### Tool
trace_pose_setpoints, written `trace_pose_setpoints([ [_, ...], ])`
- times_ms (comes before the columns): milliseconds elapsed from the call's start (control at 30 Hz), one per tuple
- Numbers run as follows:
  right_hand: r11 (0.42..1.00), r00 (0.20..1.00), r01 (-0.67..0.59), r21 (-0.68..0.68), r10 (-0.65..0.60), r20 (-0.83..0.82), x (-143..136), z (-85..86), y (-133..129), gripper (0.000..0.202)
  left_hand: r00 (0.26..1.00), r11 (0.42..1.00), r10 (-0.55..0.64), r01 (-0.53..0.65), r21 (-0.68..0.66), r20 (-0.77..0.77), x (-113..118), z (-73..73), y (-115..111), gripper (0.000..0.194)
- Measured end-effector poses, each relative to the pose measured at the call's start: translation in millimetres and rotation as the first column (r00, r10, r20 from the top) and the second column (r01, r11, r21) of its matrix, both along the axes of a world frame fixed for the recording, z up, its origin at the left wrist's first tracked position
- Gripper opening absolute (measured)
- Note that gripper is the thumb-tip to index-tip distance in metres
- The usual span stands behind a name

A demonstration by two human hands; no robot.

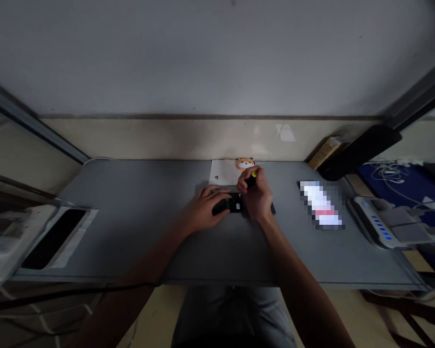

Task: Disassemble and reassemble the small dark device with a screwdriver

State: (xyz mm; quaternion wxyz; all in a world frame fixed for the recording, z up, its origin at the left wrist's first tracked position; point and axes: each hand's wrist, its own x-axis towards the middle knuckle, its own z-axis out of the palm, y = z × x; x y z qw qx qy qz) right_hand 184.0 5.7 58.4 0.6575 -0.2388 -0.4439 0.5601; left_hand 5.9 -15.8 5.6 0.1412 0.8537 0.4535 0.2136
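While the left hand (207, 211) clasps one dark device (234, 204) on the desk (130, 208), the right hand (258, 194), its grip closed round one yellow-topped handle (252, 180), one paper sheet (224, 170) behind, one dark phone (56, 237) leftward.

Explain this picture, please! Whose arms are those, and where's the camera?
No robot here: these are a person's bare hands, seen by a camera worn on their head. The left hand holds a small dark device. The right hand grips a black-and-yellow handle; its tip is hard to see. On the grey table are white paper, something with a cartoon animal face and, far left, a dark phone-like slab. A power strip sits at the right. The blocky patch is too blurred to tell.
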Motion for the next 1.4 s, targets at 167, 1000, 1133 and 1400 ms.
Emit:
trace_pose_setpoints([
  [167, 1.000, 1.000, -0.015, 0.008, 0.016, -0.025, 0.4, 0.1, -0.9, 0.046, 1.000, 1.000, -0.019, 0.019, -0.005, -0.009, -0.3, 0.6, 0.4, 0.038],
  [1000, 1.000, 0.999, -0.009, -0.006, 0.010, 0.045, -2.7, -1.7, -4.8, 0.050, 1.000, 1.000, -0.027, 0.027, -0.014, -0.004, 0.2, 0.6, 1.0, 0.038],
  [1133, 1.000, 0.998, 0.021, 0.005, -0.022, 0.059, -2.6, -1.0, -6.4, 0.049, 0.999, 0.999, -0.032, 0.032, -0.025, -0.015, 0.9, 1.1, 0.7, 0.039],
  [1400, 1.000, 0.999, 0.011, -0.011, -0.010, 0.044, -3.4, -2.6, -5.4, 0.049, 1.000, 0.999, -0.028, 0.028, -0.020, -0.007, 1.7, 2.9, 0.2, 0.038],
])
